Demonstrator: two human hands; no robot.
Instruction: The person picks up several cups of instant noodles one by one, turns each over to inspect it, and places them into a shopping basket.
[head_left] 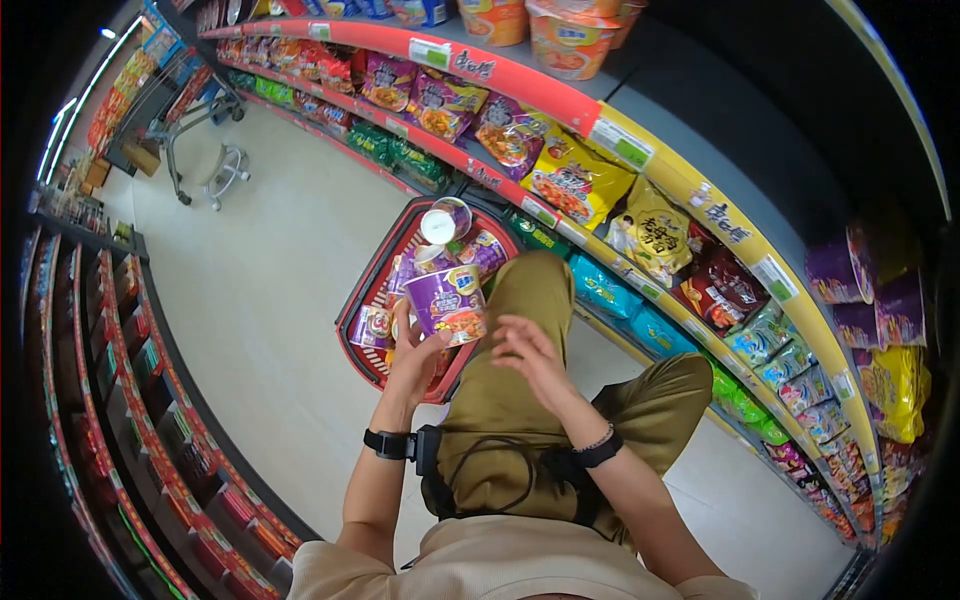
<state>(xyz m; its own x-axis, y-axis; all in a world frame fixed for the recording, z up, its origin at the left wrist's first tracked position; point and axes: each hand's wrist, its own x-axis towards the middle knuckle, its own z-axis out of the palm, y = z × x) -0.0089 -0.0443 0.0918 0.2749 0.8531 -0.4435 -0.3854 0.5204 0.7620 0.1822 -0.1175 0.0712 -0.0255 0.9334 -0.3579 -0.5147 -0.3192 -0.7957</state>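
A purple instant noodle cup point(446, 303) is gripped in my left hand point(414, 345), tilted, above the red shopping basket point(352, 352). My right hand point(532, 362) is just right of the cup, its fingers apart and with nothing in them. Inside the basket lie several more purple cups, among them one lying cup point(373, 326) at the left and another purple cup point(484, 252) near the back. A tub with a white round top point(437, 227) sits at the basket's far end. The held cup covers part of the basket's contents.
Noodle shelves curve along the right, with yellow noodle packs point(575, 178), orange noodle tubs point(563, 42) and purple tubs point(838, 265). Another shelf unit point(165, 440) stands at the left. A wheeled metal frame point(190, 150) is on the floor point(255, 245) at the far left.
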